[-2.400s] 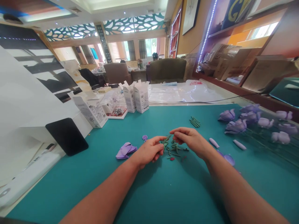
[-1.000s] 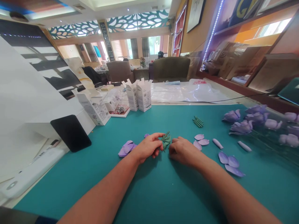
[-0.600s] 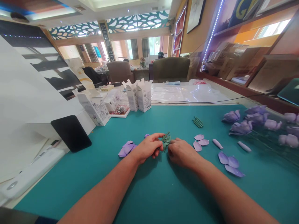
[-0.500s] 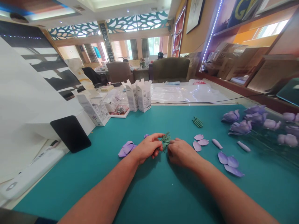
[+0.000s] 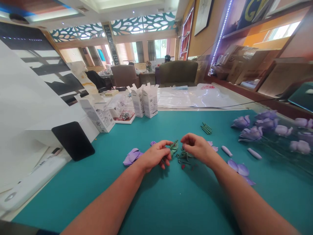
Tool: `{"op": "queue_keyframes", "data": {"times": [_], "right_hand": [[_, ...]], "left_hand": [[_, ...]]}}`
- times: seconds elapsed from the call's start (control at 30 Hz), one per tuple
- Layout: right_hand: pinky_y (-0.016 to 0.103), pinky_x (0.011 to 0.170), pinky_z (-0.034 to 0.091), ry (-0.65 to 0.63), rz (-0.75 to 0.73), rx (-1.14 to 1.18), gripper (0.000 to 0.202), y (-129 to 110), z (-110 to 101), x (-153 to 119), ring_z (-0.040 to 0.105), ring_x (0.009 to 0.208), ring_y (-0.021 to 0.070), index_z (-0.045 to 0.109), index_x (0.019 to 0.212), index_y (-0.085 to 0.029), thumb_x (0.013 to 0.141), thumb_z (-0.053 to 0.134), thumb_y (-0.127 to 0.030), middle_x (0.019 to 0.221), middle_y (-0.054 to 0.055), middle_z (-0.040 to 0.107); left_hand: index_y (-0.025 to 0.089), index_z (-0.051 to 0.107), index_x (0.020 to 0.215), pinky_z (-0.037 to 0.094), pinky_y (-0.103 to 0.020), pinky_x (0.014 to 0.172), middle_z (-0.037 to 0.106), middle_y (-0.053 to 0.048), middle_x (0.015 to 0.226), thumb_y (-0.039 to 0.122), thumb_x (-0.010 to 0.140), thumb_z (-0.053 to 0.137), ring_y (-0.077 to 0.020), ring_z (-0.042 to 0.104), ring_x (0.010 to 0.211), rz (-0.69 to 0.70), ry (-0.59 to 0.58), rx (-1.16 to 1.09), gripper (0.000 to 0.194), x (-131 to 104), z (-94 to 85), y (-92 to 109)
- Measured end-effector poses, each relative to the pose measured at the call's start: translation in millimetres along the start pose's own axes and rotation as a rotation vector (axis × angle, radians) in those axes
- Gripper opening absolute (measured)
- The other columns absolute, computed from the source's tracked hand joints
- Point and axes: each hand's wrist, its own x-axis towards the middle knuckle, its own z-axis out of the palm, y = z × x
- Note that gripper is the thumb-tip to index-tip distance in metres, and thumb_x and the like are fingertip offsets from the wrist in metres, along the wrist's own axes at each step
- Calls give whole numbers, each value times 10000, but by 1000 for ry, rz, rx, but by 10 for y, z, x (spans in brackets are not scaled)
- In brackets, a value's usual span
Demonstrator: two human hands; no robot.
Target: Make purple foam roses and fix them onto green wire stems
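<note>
My left hand (image 5: 158, 155) is closed on a green plastic leaf (image 5: 173, 147), pinched between thumb and fingers above the mat. My right hand (image 5: 198, 147) hovers just to the right, fingers curved and the tips apart, with nothing visible in them. Below it lie small green pieces (image 5: 186, 155) and a small red piece (image 5: 183, 166). Purple petals (image 5: 132, 156) are stacked beside my left wrist, near a purple openwork disc (image 5: 153, 143). More petals (image 5: 238, 167) lie right of my right forearm, which partly covers them.
Green sticks (image 5: 206, 128) and lilac tapered pieces (image 5: 227, 150) rest on the green mat (image 5: 156, 202). Assembled purple flowers (image 5: 251, 132) lie at the right. White boxes (image 5: 150, 101) stand along the back; a black tablet-like slab (image 5: 73, 141) leans at the left.
My right hand has lifted and turned away from the leaf, opening its fingers and uncovering the small green and red pieces. My left hand stays nearly still with the leaf.
</note>
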Motion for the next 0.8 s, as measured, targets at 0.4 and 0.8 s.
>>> {"op": "queue_keyframes", "data": {"times": [0.4, 0.8], "right_hand": [[267, 612, 472, -14, 206, 605, 296, 17, -23, 33, 597, 605, 123, 621, 697, -182, 561, 769, -399, 634, -7, 641], [237, 568, 449, -73, 209, 625, 341, 43, 18, 35, 605, 616, 125, 604, 699, -175, 587, 765, -454, 676, 17, 675]], "left_hand": [[198, 446, 1284, 223, -162, 405, 424, 65, 613, 273, 855, 417, -39, 316, 433, -3, -54, 62, 437, -73, 4, 64], [188, 449, 1303, 291, -168, 454, 426, 58, 607, 303, 856, 435, -58, 369, 485, 22, -74, 137, 462, -74, 7, 51]]}}
